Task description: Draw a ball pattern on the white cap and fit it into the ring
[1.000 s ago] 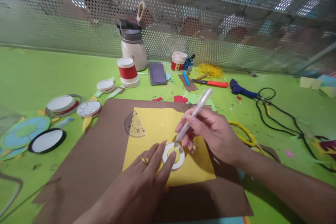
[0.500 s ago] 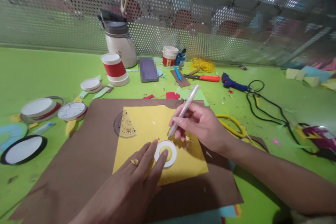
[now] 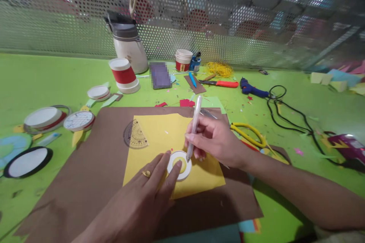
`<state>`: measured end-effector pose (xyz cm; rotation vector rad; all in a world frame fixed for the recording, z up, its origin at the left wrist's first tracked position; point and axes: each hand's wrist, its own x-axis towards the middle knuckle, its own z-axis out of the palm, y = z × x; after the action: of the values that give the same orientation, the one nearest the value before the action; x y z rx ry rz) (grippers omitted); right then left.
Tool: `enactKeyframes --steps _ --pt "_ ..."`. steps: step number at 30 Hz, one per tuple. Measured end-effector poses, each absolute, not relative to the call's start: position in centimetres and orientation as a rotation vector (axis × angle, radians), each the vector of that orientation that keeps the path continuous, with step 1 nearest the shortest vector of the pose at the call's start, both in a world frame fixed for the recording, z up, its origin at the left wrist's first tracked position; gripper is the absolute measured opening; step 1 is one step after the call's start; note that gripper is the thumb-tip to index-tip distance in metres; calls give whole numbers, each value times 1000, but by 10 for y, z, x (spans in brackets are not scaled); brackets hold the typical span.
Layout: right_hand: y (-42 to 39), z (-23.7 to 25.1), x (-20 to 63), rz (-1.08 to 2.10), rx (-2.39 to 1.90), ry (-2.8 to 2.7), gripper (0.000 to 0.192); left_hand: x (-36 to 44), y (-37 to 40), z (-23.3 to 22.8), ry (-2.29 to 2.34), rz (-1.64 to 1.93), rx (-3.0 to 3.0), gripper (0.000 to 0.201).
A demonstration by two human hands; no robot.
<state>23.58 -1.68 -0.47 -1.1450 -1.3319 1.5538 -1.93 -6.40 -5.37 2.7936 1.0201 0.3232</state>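
Observation:
A white ring (image 3: 173, 165) lies on a yellow paper sheet (image 3: 159, 129), and yellow shows through its centre. My left hand (image 3: 151, 184), wearing a gold ring, rests with fingers stretched out; one fingertip presses the white ring and another touches the paper at its left edge. My right hand (image 3: 211, 136) grips a pale, translucent pen (image 3: 195, 123), its tip at the right side of the white ring. A clear protractor (image 3: 137, 136) overlaps the sheet's upper left corner. Underneath is brown card (image 3: 94, 182).
Yellow-handled scissors (image 3: 253, 134) lie right of my right hand. Behind are a red-handled cutter (image 3: 226, 84), a blue glue gun (image 3: 253, 89) with black cord, a phone (image 3: 161, 75), a red-and-white tub (image 3: 124, 74) and a jug (image 3: 129, 47). Round lids (image 3: 78, 120) stand at left.
My right hand has moved the pen tip from the top of the white ring around to its right side, and the pen stands more upright. My left hand stays put.

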Motion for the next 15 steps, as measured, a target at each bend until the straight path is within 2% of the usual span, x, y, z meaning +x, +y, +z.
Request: enactKeyframes --steps 4,15 --pt "-18 -7 233 1547 -1155 -1335 34 -18 -66 -56 1020 199 2859 62" --pt "-17 -11 233 1594 -1148 -1293 34 -21 -62 -87 979 259 2950 71"
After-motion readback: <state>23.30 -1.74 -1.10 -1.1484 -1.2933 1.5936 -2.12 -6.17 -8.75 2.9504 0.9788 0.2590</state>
